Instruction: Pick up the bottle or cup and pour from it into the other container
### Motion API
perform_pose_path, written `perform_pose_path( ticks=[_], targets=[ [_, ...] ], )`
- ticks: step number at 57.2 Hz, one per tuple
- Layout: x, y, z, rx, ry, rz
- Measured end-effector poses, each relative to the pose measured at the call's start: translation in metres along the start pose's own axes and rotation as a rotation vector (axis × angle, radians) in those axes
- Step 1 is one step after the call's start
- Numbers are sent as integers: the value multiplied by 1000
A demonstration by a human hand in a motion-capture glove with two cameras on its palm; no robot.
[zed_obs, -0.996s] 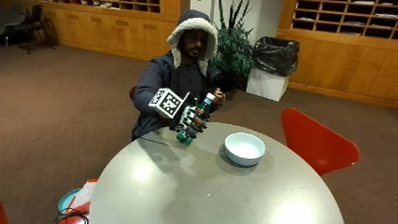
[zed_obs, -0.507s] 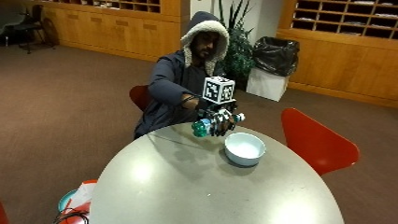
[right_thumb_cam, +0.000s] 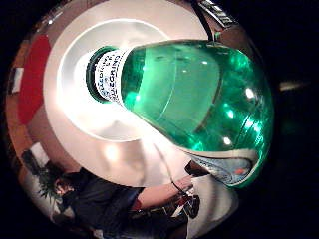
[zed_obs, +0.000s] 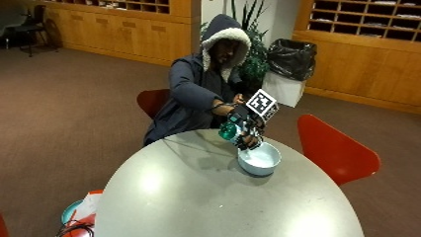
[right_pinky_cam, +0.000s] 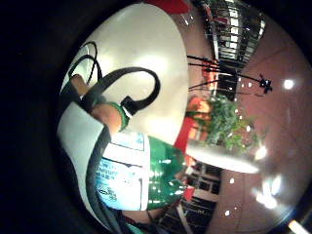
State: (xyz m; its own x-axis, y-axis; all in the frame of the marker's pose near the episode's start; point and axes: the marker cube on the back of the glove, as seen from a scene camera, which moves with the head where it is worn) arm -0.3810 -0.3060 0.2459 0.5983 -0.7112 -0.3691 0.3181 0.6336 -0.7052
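Note:
A green plastic bottle [zed_obs: 230,130] with a white and blue label is gripped in my gloved right hand [zed_obs: 246,129]. The bottle is tipped steeply, with its neck end down over the pale blue bowl [zed_obs: 259,159] on the round grey table [zed_obs: 197,197]. In the thumb side palm view the green bottle [right_thumb_cam: 194,102] fills much of the picture and its capped neck points into the white bowl [right_thumb_cam: 79,74] below. In the little finger side palm view the bottle's label [right_pinky_cam: 122,170] lies against the palm. No liquid stream shows.
A red chair [zed_obs: 332,148] stands at the table's right, another red chair [zed_obs: 152,101] behind the seated person. A teal and red object [zed_obs: 79,215] sits by the table's near left edge. A bin with a black bag [zed_obs: 289,66] is behind.
My hand has carried the bottle from the table's far edge rightwards to over the bowl and tipped it neck down. The outside camera has also shifted.

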Motion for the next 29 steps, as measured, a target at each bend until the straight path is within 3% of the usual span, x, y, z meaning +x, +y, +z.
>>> perform_pose_path(
  ticks=[5, 29],
  targets=[
    [-2, -10, 1, -7, 121, 177],
    [5, -5, 7, -9, 131, 217]
  ],
)
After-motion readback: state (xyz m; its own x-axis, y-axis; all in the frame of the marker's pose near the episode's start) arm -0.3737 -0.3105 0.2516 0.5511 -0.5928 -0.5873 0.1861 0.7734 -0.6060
